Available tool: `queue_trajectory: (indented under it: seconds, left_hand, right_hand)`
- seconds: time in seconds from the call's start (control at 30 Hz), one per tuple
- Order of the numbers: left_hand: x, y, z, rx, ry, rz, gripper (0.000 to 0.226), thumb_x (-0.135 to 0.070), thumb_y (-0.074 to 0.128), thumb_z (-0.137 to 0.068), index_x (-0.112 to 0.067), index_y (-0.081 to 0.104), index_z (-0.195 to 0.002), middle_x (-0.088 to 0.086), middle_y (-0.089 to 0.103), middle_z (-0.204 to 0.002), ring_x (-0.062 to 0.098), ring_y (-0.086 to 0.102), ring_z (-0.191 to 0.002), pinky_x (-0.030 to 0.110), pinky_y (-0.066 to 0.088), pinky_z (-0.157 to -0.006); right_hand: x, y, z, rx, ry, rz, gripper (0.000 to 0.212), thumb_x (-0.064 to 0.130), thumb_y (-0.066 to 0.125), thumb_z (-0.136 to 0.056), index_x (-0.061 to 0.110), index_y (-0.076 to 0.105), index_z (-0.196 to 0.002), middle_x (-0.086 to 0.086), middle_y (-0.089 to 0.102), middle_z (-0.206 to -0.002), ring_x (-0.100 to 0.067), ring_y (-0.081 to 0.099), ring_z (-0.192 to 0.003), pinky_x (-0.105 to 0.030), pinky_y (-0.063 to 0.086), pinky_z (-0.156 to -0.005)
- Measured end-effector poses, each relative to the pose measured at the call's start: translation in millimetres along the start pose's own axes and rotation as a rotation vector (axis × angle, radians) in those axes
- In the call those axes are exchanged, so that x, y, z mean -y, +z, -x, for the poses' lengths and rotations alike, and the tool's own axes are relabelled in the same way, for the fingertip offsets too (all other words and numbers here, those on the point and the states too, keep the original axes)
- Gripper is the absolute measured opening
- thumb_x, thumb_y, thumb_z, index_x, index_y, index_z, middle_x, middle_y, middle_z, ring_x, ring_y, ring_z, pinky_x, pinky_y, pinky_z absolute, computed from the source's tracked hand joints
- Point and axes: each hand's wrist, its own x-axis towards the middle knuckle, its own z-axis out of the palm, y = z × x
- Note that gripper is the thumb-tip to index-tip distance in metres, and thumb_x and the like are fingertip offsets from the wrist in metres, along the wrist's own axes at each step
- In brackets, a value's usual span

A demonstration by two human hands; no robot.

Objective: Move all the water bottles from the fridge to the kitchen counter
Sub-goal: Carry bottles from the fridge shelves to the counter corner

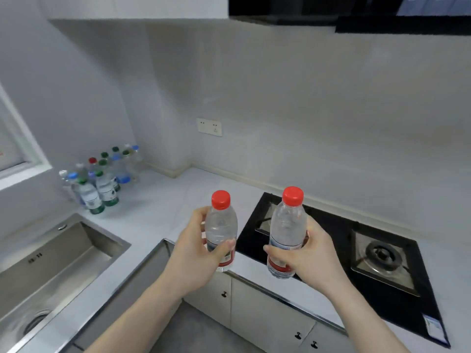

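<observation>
We see two bare hands raised over the front edge of the kitchen counter [163, 200], each holding a water bottle upright. The left hand [196, 253] wraps its fingers and thumb round the lower half of the left bottle [221, 225], a clear bottle with a red cap and a red-and-white label. The right hand [311, 253] grips the right bottle [288, 225] of the same kind in the same way, its thumb lying across the label. Both bottles are off the counter surface, held apart from each other with a clear gap between them.

Beyond and to the left of the left hand, well apart from it, a cluster of bottles [102, 179] stands on the counter against the wall corner, with green, blue, red and pale caps. Below and left of the left hand lies the steel sink [51, 263]. Behind and to the right of the right hand sits the black gas hob [377, 253], set into the counter. Beyond both hands, a wall socket [209, 126] is fixed to the backsplash. Under both hands run pale cabinet doors [267, 314] with small dark knobs.
</observation>
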Motion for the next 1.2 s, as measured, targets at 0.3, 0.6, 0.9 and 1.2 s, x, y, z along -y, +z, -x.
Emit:
queue_trajectory:
  seconds: [0.3, 0.6, 0.9, 1.2]
  left_hand:
    - [36, -54, -74, -0.247, -0.086, -0.078, 0.061, -0.018, 0.08, -0.086, -0.048, 0.044, -0.127, -0.034, 0.062, -0.115, -0.007, 0.06, -0.112, 0.015, 0.054, -0.083]
    - [81, -103, -107, -0.435, -0.214, -0.127, 0.052, -0.016, 0.079, -0.086, -0.043, 0.052, -0.12, -0.018, 0.069, -0.109, 0.008, 0.068, -0.104, 0.03, 0.056, -0.087]
    - [159, -188, -157, -0.439, -0.326, -0.265, 0.056, -0.035, 0.082, -0.079, -0.05, 0.045, -0.117, -0.02, 0.068, -0.107, 0.01, 0.068, -0.1, 0.043, 0.058, -0.09]
    - [241, -276, -238, -0.294, -0.357, -0.44, 0.067, -0.044, 0.089, -0.066, -0.038, 0.047, -0.118, -0.016, 0.065, -0.103, 0.014, 0.064, -0.094, 0.037, 0.056, -0.082]
  right_hand:
    - [3, 75, -136, 0.25, -0.086, -0.043, 0.057, 0.03, 0.096, -0.061, 0.045, 0.062, -0.104, 0.015, 0.069, -0.101, -0.004, 0.068, -0.096, -0.041, 0.059, -0.088]
    - [9, 164, -224, 0.514, -0.151, -0.067, 0.044, 0.012, 0.089, -0.069, 0.027, 0.06, -0.098, 0.003, 0.071, -0.089, -0.017, 0.07, -0.083, -0.047, 0.06, -0.082]
    - [22, 287, -275, 0.562, -0.137, -0.018, 0.059, 0.022, 0.086, -0.067, 0.036, 0.051, -0.112, 0.01, 0.07, -0.094, -0.006, 0.068, -0.085, -0.029, 0.059, -0.076]
    - [31, 403, -327, 0.48, -0.001, 0.062, 0.04, 0.027, 0.08, -0.064, 0.031, 0.057, -0.098, 0.01, 0.07, -0.088, -0.004, 0.068, -0.078, -0.027, 0.057, -0.07]
